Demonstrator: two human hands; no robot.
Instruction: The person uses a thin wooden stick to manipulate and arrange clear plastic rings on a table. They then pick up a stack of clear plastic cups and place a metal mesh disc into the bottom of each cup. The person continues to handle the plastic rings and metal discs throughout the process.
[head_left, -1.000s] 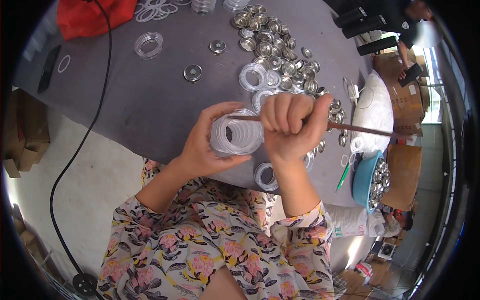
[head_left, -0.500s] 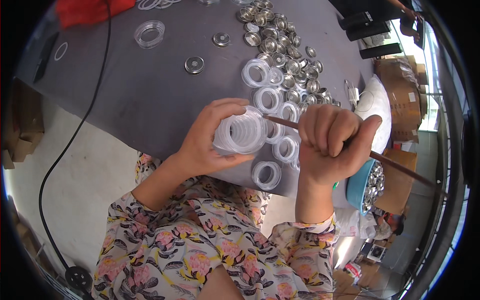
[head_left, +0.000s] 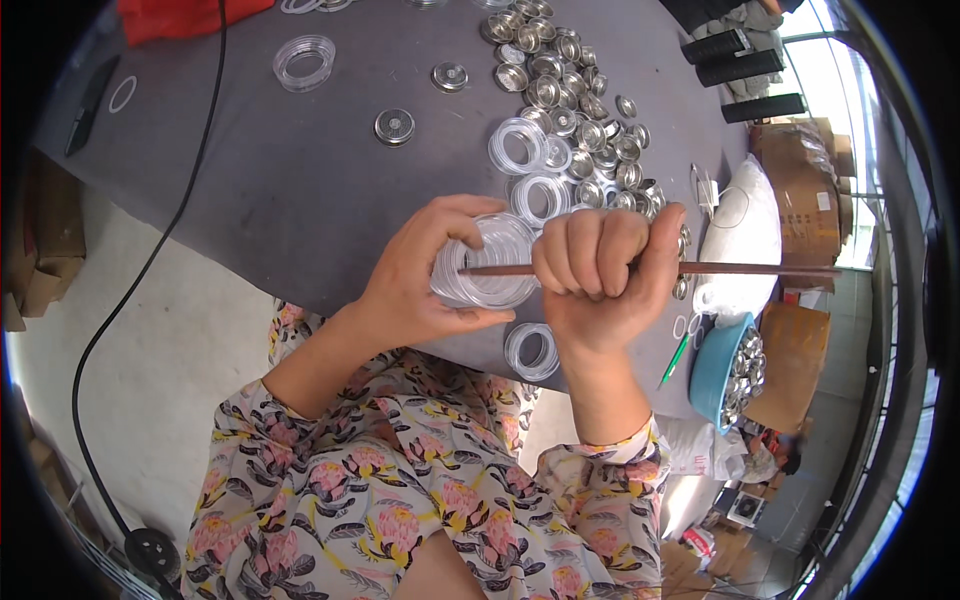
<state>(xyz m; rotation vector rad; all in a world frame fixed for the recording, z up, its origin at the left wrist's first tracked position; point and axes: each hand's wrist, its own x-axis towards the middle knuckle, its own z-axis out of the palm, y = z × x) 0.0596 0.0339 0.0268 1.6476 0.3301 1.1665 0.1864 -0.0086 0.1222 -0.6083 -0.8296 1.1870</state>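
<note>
My left hand (head_left: 400,270) is wrapped round a stack of clear plastic rings (head_left: 505,235), tilted so that its round opening shows. In a closed fist, my right hand (head_left: 605,265) grips a thin brown stick (head_left: 740,268), which looks like a chopstick. The stick lies almost level, and its left tip overlaps the mouth of the stack; whether it touches the plastic I cannot tell. Beside the stack on the grey table are more clear rings, one nearer me (head_left: 532,351) and others farther off (head_left: 518,146), some hidden behind my right hand.
Many small round metal caps (head_left: 545,93) are heaped beyond my hands, with two lying apart (head_left: 394,127). A blue basin (head_left: 712,375) of metal pieces and green-handled scissors (head_left: 676,358) are at right. A black cable (head_left: 190,190) crosses the left side. A white sack (head_left: 742,240) stands farther right.
My right hand has moved left, closer to the stack. The stick has swung from slanted to nearly level, its tip now over the stack's opening. My left hand has hardly moved.
</note>
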